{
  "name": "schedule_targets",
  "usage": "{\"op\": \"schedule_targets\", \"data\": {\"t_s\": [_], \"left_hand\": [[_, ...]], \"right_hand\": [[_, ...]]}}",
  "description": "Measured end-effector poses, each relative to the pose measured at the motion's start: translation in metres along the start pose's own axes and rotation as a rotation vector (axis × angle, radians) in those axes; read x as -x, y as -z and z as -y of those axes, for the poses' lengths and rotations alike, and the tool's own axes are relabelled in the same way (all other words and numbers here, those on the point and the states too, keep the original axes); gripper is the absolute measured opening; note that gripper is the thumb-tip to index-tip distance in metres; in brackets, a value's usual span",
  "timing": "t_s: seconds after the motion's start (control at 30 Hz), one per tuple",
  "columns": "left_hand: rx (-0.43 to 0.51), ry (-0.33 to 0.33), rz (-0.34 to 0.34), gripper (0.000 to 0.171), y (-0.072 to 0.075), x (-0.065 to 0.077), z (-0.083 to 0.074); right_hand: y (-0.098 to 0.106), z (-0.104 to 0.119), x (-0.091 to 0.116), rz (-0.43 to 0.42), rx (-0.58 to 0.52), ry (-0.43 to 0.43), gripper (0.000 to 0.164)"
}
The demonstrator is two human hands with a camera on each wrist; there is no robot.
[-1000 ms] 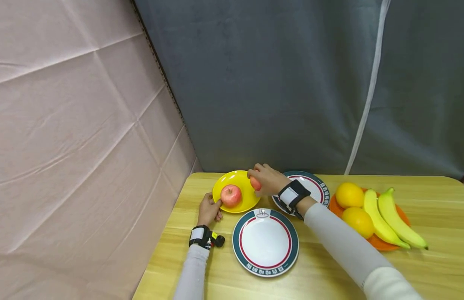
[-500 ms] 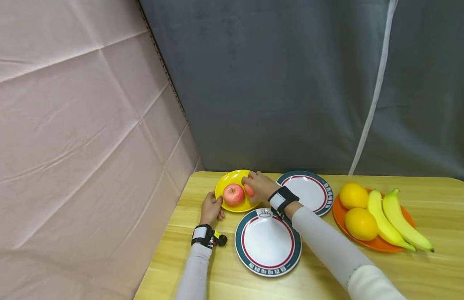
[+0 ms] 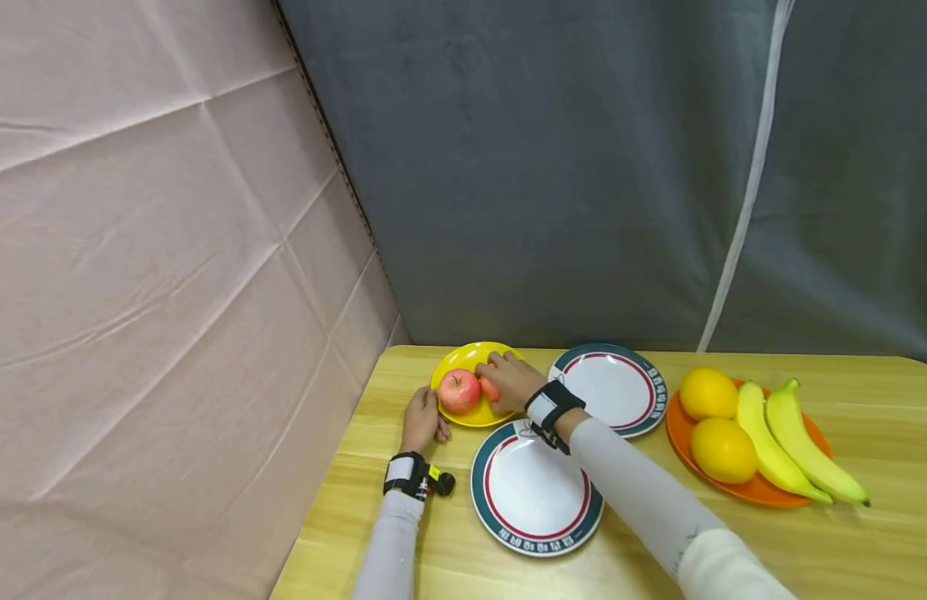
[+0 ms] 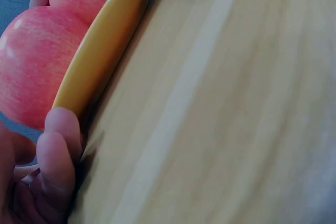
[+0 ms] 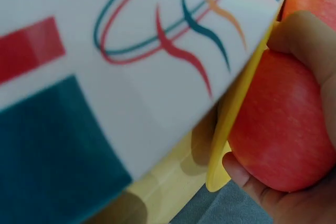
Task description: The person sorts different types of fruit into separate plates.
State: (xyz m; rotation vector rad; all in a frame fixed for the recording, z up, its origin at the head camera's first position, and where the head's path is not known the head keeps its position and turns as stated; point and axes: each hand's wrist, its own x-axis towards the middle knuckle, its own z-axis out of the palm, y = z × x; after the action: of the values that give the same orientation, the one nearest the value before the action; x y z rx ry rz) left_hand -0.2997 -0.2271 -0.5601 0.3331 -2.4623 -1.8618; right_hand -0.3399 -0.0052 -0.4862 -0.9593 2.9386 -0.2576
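My right hand [image 3: 514, 382] holds a red apple [image 5: 283, 124] over the right part of a small yellow plate [image 3: 474, 351]. In the right wrist view the thumb and fingers curl round that apple, low beside the plate's rim. Another pinkish-red apple [image 3: 459, 391] sits in the plate, right up against the held one. At the plate's near left edge, my left hand [image 3: 421, 422] pinches the rim. The left wrist view has its fingertips [image 4: 62, 124] at the outer side of the rim.
A white plate with a green and red border [image 3: 537, 492] lies in front, under the right wrist. A matching plate [image 3: 609, 387] lies behind it. To the right, an orange plate [image 3: 767, 492] bears oranges [image 3: 724, 450] and bananas [image 3: 809, 442]. A grey curtain [image 3: 568, 183] hangs behind the table.
My right hand has moved left with its apple, from the yellow plate's right edge to beside the other apple. The left hand has stayed at the rim.
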Motion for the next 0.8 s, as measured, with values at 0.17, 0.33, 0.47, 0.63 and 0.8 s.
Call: {"op": "schedule_targets", "data": {"t_s": [0.17, 0.33, 0.47, 0.63, 0.8], "left_hand": [[0.003, 0.002, 0.013, 0.048, 0.001, 0.001, 0.0], [-0.001, 0.009, 0.018, 0.05, 0.001, 0.001, -0.001], [0.011, -0.001, 0.025, 0.052, 0.0, 0.004, -0.002], [0.04, -0.02, 0.02, 0.05, 0.002, 0.011, -0.005], [0.066, -0.017, -0.01, 0.039, 0.007, 0.022, -0.008]], "right_hand": [[-0.004, 0.0, -0.002, -0.015, 0.02, -0.009, 0.069], [-0.006, 0.0, -0.001, -0.037, 0.069, -0.011, 0.07], [-0.007, 0.0, -0.001, -0.04, 0.086, -0.024, 0.073], [-0.007, -0.003, 0.001, -0.038, 0.081, -0.03, 0.075], [0.009, -0.004, 0.012, -0.068, 0.088, 0.0, 0.077]]}}
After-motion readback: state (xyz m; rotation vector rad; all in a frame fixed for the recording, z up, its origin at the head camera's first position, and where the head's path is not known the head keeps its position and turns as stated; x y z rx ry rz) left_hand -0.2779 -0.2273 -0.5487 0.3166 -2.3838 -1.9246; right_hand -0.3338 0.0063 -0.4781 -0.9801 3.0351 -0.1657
